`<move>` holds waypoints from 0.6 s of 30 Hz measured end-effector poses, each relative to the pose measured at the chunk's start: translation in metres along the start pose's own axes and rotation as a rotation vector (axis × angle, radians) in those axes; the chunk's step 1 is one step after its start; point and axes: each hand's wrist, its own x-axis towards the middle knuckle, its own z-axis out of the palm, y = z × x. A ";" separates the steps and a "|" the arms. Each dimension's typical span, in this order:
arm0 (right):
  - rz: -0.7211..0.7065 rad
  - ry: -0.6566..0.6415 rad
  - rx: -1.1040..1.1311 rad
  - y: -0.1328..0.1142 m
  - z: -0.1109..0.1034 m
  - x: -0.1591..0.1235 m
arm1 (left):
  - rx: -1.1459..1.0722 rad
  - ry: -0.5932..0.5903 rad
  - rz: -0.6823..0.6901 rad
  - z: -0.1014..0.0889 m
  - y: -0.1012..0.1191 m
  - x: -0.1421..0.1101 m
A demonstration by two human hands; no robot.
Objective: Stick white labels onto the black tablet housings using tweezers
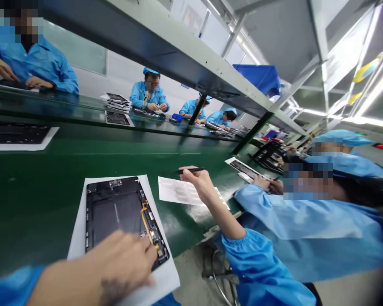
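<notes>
A tablet housing (111, 208), its black inside showing, lies on a white sheet (76, 229) on the green bench. Orange flex cable (143, 216) and small boards run along its right side. My left hand (124, 263) is over the housing's lower part, fingers apart and reaching toward the lower right edge; the hand is slightly blurred and covers that corner. To the right, my right hand (199, 182) is raised above a white sheet of pale stickers (178, 191). Its thumb and fingers pinch a slim black tool (194, 170), whose exact kind I cannot make out.
Another tablet housing (15, 134) lies at the left on white paper. A grey shelf beam (178, 46) crosses above the bench. A co-worker in a blue smock (293, 221) sits close on my right; several others work across the bench beside stacked parts (118, 102).
</notes>
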 end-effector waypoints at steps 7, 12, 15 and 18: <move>0.084 -0.102 -0.055 0.022 0.006 0.001 | 0.038 -0.039 0.006 -0.015 -0.095 0.097; 0.199 -0.166 -0.030 0.024 0.000 0.008 | -0.084 -0.092 0.068 0.009 -0.122 0.105; 0.243 -0.164 -0.028 0.025 -0.003 0.012 | -0.123 -0.050 0.073 0.012 -0.124 0.102; 0.277 -0.167 -0.037 0.024 -0.002 0.015 | -0.130 -0.005 0.083 0.014 -0.125 0.103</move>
